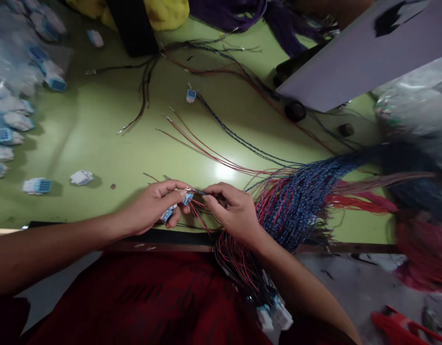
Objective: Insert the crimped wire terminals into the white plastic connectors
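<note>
Near the table's front edge, my left hand (158, 203) is closed around small white-and-blue plug connectors (187, 198), with thumb and forefinger pinching at wire ends above them. My right hand (231, 206) pinches a dark blue wire (199, 192) whose tip reaches the left fingertips. Red and dark wires (197, 215) run from the held connector below the hands. Right beside my right hand lies a thick bundle of blue twisted wires (296, 201) mixed with red ones. Whether the wire tip sits in the connector is hidden by the fingers.
Loose white-and-blue connectors (37, 186) lie at the left, by a clear plastic bag (12, 57). Another connector (191, 95) ends a blue twisted pair. Red wires (206, 153) fan across the green table (98, 129). A pale panel (354, 57) leans in at right. Wired connectors (274, 314) hang off the front edge.
</note>
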Motion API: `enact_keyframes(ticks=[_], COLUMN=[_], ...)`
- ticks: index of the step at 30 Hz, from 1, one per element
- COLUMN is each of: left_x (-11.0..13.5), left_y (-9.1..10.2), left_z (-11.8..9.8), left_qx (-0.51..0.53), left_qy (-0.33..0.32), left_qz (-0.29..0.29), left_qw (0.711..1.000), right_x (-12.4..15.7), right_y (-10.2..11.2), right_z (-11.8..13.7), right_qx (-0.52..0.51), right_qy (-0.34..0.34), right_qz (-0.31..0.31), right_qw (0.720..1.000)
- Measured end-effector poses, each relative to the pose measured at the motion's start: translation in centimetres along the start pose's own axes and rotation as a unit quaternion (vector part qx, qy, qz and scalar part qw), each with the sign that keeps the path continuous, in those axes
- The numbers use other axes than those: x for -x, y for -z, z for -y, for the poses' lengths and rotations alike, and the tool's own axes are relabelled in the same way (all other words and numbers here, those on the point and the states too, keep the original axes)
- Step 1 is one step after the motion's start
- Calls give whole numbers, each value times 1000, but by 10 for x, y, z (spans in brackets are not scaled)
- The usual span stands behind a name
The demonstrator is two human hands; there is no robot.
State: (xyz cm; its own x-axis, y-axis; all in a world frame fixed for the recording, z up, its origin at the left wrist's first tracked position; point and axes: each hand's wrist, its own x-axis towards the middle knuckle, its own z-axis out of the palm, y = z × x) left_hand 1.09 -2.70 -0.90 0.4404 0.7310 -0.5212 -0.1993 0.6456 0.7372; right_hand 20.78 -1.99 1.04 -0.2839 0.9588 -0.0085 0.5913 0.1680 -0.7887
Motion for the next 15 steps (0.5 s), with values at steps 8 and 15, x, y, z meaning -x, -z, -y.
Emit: enact_keyframes(ticks=[8,15], left_x=[-1,0], left_y=[4,1], left_z=[3,-3], left_qx=[12,9], left_qy=[1,18], left_qz=[19,19], left_qw=[1000,1000], right_x=[2,4], right_y=[-1,-1], right_z=[0,1], right_qx=[57,64], right_qy=[77,99], right_qz=[-20,-30], right_qw=[995,993])
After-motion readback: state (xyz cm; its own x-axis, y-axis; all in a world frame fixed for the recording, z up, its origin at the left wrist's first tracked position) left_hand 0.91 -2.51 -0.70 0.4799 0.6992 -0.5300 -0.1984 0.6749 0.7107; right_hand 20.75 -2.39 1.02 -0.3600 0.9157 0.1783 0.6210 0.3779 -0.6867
